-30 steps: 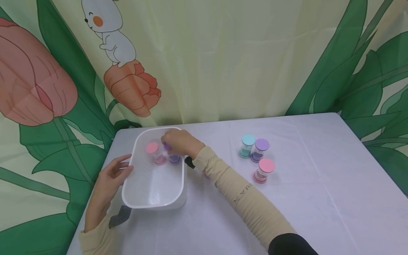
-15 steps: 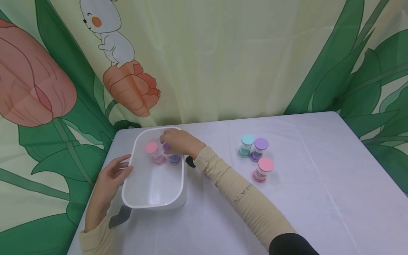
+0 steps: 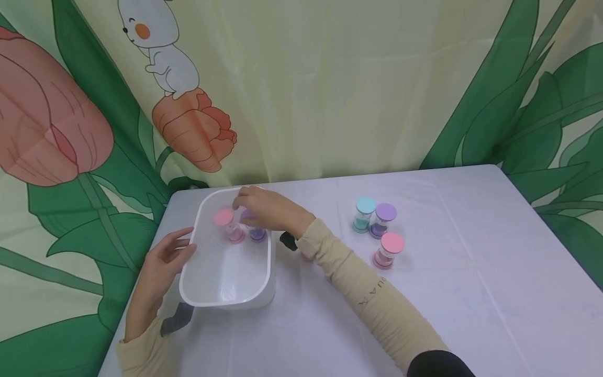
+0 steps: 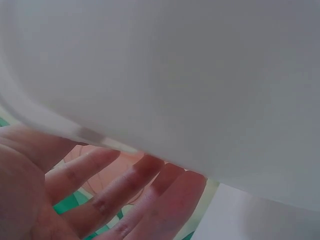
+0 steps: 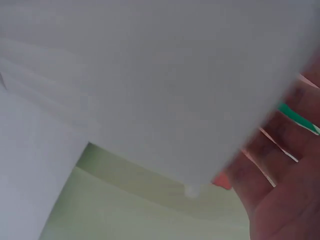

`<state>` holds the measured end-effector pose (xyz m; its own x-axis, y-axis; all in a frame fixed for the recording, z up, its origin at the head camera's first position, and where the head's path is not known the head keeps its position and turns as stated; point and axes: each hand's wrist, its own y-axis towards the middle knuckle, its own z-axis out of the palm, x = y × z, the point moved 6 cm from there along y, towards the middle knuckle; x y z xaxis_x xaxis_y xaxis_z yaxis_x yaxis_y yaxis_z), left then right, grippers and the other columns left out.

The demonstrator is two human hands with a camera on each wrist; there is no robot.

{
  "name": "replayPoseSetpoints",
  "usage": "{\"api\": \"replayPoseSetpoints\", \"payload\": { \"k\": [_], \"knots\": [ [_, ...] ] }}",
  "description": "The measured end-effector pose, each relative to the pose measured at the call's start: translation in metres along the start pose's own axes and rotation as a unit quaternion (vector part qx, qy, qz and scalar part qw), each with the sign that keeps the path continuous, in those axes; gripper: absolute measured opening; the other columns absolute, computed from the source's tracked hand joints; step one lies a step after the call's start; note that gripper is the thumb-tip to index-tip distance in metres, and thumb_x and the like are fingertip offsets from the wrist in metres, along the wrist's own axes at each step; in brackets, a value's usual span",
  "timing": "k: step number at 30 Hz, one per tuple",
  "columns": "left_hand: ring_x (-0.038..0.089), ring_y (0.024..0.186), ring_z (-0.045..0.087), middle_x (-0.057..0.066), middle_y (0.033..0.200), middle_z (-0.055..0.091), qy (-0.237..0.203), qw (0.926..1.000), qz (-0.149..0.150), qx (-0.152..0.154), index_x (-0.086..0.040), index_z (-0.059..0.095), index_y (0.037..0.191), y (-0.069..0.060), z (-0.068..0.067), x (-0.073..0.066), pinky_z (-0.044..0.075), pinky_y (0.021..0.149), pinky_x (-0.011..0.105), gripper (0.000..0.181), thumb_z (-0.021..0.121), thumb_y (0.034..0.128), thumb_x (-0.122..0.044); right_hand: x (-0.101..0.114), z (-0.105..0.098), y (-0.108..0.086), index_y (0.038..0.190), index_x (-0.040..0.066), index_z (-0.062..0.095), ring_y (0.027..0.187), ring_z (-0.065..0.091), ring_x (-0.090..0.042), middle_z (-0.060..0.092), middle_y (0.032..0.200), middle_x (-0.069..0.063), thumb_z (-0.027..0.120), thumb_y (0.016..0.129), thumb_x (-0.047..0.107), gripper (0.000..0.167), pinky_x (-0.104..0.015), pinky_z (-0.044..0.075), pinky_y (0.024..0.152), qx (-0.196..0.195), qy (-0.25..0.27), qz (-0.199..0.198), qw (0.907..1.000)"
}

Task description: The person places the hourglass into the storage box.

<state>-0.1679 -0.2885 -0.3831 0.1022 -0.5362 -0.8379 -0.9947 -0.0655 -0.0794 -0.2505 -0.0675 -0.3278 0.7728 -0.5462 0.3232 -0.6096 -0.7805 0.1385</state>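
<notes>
A white plastic bin stands at the table's left. Inside it, a pink-capped sand timer stands beside a purple-capped sand timer. My right hand reaches over the bin's far right rim, with loosened fingers at the purple cap; part of that cap is hidden by the hand. In the right wrist view the bin wall hides the right fingertips. My left hand rests its fingers and thumb against the bin's left side. The left wrist view shows the left fingers extended along the outer wall.
To the right on the white-covered table stand a teal-capped sand timer, a purple-capped one and a pink-capped one. Another pink piece is mostly hidden by the right sleeve. A printed curtain hangs behind.
My right hand has shifted slightly up and its wrist to the right, leaving more of the purple cap visible; its fingers have loosened. The left hand and the bin have stayed nearly still.
</notes>
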Motion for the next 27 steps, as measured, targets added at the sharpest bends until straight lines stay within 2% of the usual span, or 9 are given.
{"api": "replayPoseSetpoints", "payload": {
  "k": [6,13,22,27],
  "knots": [
    [-0.012,0.094,0.059,0.017,0.136,0.056,0.003,1.0000,0.003,-0.001,-0.016,0.044,0.149,0.001,-0.001,-0.001,0.057,0.079,0.023,0.061,0.059,0.0973,-0.045,-0.001,-0.019,-0.020,0.124,0.007,0.065,0.118,0.055,-0.018,0.059,0.125,-0.007,0.068,0.095,0.019,0.032,-0.028,0.047,0.100,-0.004,0.001,0.014,0.9999],
    [-0.012,0.094,0.060,0.016,0.136,0.055,0.000,1.0000,0.006,-0.001,-0.014,0.044,0.149,0.000,-0.002,-0.002,0.057,0.079,0.024,0.061,0.059,0.0976,-0.043,-0.002,-0.034,-0.040,0.123,0.008,0.065,0.112,0.057,-0.018,0.060,0.123,-0.006,0.068,0.095,0.019,0.030,-0.027,0.050,0.095,-0.023,-0.024,0.017,0.9993],
    [-0.009,0.094,0.061,0.016,0.132,0.057,0.001,0.9996,0.027,-0.004,-0.014,0.046,0.148,0.000,0.000,-0.002,0.055,0.078,0.021,0.058,0.060,0.0981,-0.040,-0.009,-0.049,-0.070,0.125,0.008,0.064,0.117,0.055,-0.019,0.058,0.125,-0.006,0.068,0.095,0.019,0.033,-0.030,0.049,0.098,-0.047,-0.010,0.036,0.9982],
    [-0.010,0.093,0.061,0.016,0.132,0.058,0.006,0.9997,0.024,-0.008,-0.016,0.046,0.148,-0.001,0.000,-0.001,0.054,0.078,0.020,0.059,0.060,0.0975,-0.042,-0.014,-0.057,-0.089,0.124,0.007,0.064,0.114,0.057,-0.019,0.058,0.124,-0.005,0.069,0.094,0.018,0.032,-0.030,0.050,0.096,-0.067,-0.002,0.052,0.9964]
  ]
}}
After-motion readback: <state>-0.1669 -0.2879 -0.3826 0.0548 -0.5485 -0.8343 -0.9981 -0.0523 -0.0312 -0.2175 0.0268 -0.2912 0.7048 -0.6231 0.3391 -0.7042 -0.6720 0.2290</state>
